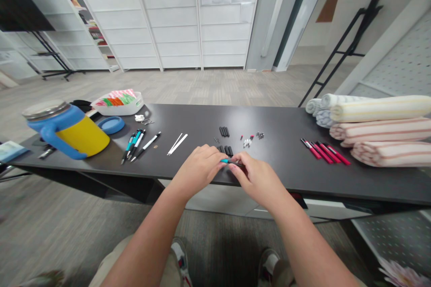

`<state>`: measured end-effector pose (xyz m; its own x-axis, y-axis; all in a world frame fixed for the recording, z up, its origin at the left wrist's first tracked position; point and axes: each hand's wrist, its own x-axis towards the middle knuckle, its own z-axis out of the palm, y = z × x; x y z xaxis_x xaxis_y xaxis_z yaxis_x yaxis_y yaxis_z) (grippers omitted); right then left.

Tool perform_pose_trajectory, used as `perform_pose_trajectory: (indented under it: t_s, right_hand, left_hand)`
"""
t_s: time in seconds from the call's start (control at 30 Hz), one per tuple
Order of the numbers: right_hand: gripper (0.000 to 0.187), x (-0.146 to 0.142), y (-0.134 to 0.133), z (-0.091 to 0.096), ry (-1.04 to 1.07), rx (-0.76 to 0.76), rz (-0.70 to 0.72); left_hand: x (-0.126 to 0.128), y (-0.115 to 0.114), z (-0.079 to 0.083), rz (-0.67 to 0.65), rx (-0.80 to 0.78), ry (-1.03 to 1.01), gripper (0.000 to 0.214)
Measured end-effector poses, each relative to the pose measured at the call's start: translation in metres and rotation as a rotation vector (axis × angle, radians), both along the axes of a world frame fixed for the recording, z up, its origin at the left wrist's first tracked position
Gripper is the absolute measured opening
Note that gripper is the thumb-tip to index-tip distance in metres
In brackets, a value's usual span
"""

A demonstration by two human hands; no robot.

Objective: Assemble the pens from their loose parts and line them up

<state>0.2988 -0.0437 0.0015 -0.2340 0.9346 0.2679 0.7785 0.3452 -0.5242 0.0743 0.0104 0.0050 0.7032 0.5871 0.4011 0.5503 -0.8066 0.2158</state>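
Between my hands lies a pen [225, 160] with a teal barrel and a black end. My left hand [201, 166] has its fingers closed round the teal side, while my right hand [254, 174] pinches the black end. Part of the pen is hidden by my fingers. Just beyond are short black tubes [224, 132] in a row, with more black tubes [229, 150] close to my left fingertips. Small white pieces [247, 142], pink bits [252, 136] and small dark metal parts [260, 135] lie in loose groups on the dark table [276, 125].
To the left are white sticks [178, 144], several teal, white and black pens [134, 144], a blue-yellow mug [81, 132], a blue lid [112, 124] and a white basket [119, 108]. Red-and-black pen parts [326, 152] and rolled towels [380, 128] lie at the right.
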Motion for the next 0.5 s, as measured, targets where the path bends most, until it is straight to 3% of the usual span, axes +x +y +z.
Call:
perform_pose_trajectory:
  t_s: [0.1, 0.33, 0.5]
  right_hand:
    - [0.013, 0.0003, 0.0005, -0.0020, 0.005, 0.026, -0.001]
    - [0.036, -0.0003, 0.0027, -0.0088, -0.077, 0.123, 0.068]
    - [0.039, 0.0000, 0.0035, -0.0101, -0.100, 0.158, 0.059]
  left_hand:
    - [0.0019, -0.0005, 0.0018, 0.011, 0.006, 0.018, 0.026]
    - [0.0022, -0.0022, 0.0029, 0.000, 0.035, -0.015, 0.023]
    - [0.0004, -0.0024, 0.0024, 0.015, 0.109, -0.083, 0.023]
